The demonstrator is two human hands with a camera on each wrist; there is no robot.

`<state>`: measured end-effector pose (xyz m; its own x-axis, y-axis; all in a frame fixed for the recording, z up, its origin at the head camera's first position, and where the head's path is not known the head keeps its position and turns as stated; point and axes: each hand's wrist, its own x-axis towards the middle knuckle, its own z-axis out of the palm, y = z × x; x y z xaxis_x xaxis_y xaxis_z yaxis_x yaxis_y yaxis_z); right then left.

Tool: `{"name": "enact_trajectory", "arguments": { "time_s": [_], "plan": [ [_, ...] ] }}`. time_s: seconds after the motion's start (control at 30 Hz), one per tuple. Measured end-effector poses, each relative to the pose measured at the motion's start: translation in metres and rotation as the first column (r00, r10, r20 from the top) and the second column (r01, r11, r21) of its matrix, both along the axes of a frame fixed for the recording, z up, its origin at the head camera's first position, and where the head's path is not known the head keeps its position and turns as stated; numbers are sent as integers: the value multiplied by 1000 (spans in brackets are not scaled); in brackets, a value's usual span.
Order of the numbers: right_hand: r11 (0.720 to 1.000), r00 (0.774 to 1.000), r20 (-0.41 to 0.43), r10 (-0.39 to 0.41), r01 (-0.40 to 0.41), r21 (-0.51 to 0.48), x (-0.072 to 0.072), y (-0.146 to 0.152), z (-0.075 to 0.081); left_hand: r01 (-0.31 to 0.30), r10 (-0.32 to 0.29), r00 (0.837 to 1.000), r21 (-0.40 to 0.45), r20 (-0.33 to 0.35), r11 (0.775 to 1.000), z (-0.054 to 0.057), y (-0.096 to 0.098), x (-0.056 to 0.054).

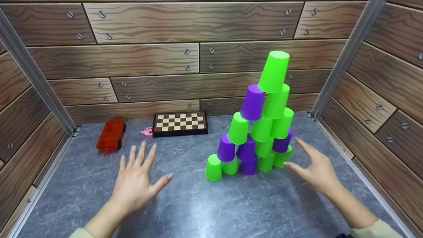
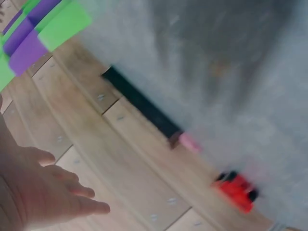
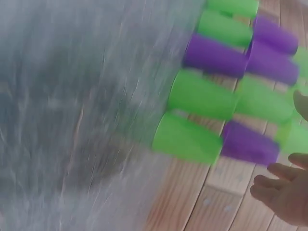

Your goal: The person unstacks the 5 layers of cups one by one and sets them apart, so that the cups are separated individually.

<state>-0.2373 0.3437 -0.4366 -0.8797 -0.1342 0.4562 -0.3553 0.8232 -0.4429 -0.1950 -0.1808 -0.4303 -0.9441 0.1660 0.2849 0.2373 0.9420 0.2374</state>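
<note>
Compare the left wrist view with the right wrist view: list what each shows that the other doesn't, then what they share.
Only the left wrist view: the left hand, the red car, the pink trinket and the dark edge of the board.

Only the right wrist view: the right hand.

Both: green cups and purple cups in the stack, the grey table and the wooden wall.
</note>
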Motion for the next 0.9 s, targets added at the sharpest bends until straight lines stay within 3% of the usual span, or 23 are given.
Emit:
{"name": "enact_trajectory", "arguments": {
  "time_s": [0.1,0.23,0.4,0.63,0.8,0.9],
  "plan": [
    [1000,998,56,-4,5,-20,-13,14,-5,37,-35,999,29,-38,999,21,6,-10],
    [996,991,126,48,-37,-87,-33,27,-14,102,-93,990,83,-105,991,50,15,-22],
    [977,972,195,128,-91,-192,-53,37,-27,221,-190,966,184,-174,958,83,36,-40],
    [934,945,250,212,-120,-337,-69,46,-36,374,-300,918,313,-261,873,127,79,-69],
    [902,928,259,269,-148,-406,-77,46,-41,475,-370,874,392,-315,788,151,113,-89],
    [890,920,258,296,-167,-424,-81,46,-43,506,-398,860,439,-319,742,161,132,-97]
  ]
}}
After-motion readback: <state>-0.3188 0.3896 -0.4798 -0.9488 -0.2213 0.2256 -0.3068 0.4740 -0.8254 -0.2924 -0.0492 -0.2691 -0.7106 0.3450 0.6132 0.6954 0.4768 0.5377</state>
